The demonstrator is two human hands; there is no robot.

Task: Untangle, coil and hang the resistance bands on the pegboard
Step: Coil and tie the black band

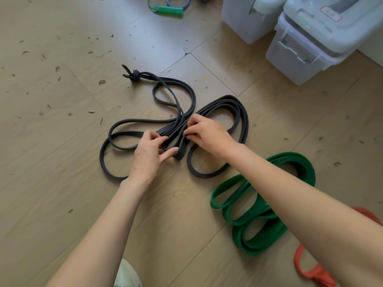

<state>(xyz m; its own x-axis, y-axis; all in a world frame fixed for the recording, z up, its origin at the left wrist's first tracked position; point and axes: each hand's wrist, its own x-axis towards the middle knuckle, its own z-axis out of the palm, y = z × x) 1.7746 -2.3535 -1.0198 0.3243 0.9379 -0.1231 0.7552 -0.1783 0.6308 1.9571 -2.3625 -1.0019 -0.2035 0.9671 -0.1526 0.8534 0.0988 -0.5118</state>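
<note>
A long black resistance band lies in several loops on the wooden floor, with a knot at its far end. My left hand pinches the strands where they cross in the middle. My right hand pinches the same bundle from the right, fingertips curled on the strands. A green band lies coiled loosely at the right, partly under my right forearm. An orange band shows at the lower right edge. No pegboard is in view.
Two translucent plastic storage boxes stand at the top right. A green-handled skipping rope lies at the top edge. The floor is speckled with small debris. A pale shoe tip shows at the bottom.
</note>
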